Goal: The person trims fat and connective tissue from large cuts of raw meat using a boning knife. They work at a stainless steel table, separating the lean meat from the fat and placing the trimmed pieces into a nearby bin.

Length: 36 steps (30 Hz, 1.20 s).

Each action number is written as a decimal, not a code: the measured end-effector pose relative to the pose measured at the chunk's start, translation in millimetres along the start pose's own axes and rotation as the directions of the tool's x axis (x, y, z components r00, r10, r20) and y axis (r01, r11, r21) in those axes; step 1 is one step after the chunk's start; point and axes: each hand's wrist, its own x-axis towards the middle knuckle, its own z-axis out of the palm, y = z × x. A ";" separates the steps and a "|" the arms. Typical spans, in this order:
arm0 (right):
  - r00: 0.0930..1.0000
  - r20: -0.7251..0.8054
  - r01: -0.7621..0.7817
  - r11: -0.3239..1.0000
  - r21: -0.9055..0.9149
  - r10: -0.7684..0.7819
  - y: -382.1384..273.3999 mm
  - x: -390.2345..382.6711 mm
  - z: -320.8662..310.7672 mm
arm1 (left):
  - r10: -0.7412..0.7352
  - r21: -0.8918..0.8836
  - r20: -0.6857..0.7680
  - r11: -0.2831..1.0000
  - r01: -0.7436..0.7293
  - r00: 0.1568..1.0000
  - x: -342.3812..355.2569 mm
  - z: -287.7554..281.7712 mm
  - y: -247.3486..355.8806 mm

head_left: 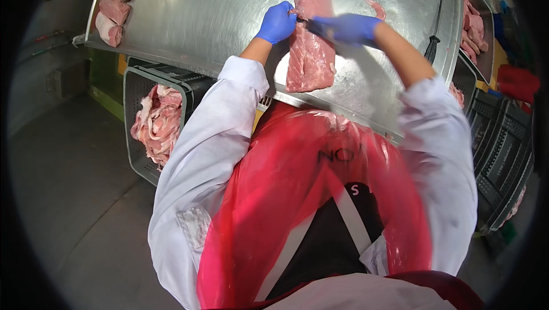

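Observation:
A long slab of pink meat (311,61) lies lengthwise on the metal table (229,24), its near end close to the table's front edge. At the slab's left side, my left hand (277,23) in a blue glove is closed, pinching a small bit of meat (292,12) at the edge. My right hand (351,28), also blue-gloved and smeared by motion, is closed round a black-handled knife (318,28) over the slab. The knife's dark tip end points left toward my left fingers; most of the blade is hard to make out.
Meat chunks (113,12) lie at the table's far left. A meat scrap (376,8) and a thin black-handled rod or blade (433,48) lie right. A grey crate (130,138) of meat pieces stands below left. Dark crates (497,150) and a meat tray (485,18) stand right.

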 end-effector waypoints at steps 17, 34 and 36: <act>0.974 0.228 -0.039 0.976 0.214 -0.011 -18.3 -44.5 20.1 | 0.058 -0.416 0.006 0.908 -0.050 0.998 -36.1 -24.0 36.5; 0.972 -0.224 0.187 0.792 0.581 -0.065 -12.9 -59.8 87.4 | 0.060 0.273 0.250 0.953 -0.129 0.966 -134.2 2.5 -26.1; 0.999 -0.049 0.017 0.887 0.462 0.007 -57.2 -52.3 91.8 | 0.125 0.284 0.208 0.941 -0.182 0.970 -140.7 -3.0 -18.5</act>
